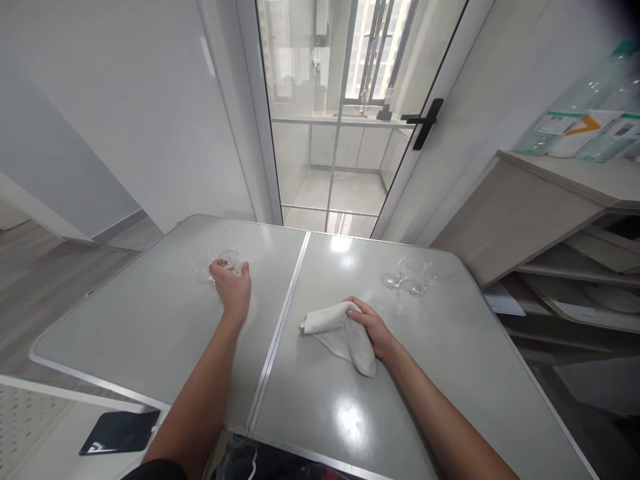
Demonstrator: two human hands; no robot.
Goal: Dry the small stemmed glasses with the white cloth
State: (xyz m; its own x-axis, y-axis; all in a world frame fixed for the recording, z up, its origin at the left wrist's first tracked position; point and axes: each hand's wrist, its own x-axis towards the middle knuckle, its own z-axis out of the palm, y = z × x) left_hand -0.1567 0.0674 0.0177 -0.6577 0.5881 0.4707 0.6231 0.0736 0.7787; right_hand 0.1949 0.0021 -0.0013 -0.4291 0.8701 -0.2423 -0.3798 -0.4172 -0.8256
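Nearest to us, at lower left, a flat, glossy black device [120, 432] rested on a white perforated surface [25, 413], just beside our left forearm. We had both arms stretched over a pale grey, round-cornered bench [165, 327] with a metal seam [281, 327] across its middle. Right of the seam, our right grip [371, 325] was closed on a soft white cloth [336, 330], pinching its right side while the rest spread loosely leftward. A little farther off, on the left half, we had our left grip [234, 280] curled partway closed around a clear, round-rimmed glass [229, 256], thumb to its right, fingers to its left. Well apart from it, toward the far right, two clear stemmed glasses [413, 269] were close together; we could not tell whether they touched. Beyond the right edge, pale brown shelving [530, 207] carried transparent plastic bottles [585, 120]. Past the bench we faced a glass-paned door [333, 123] with a black handle [427, 123], and through it white cabinets [350, 145] and a bright window [373, 50].
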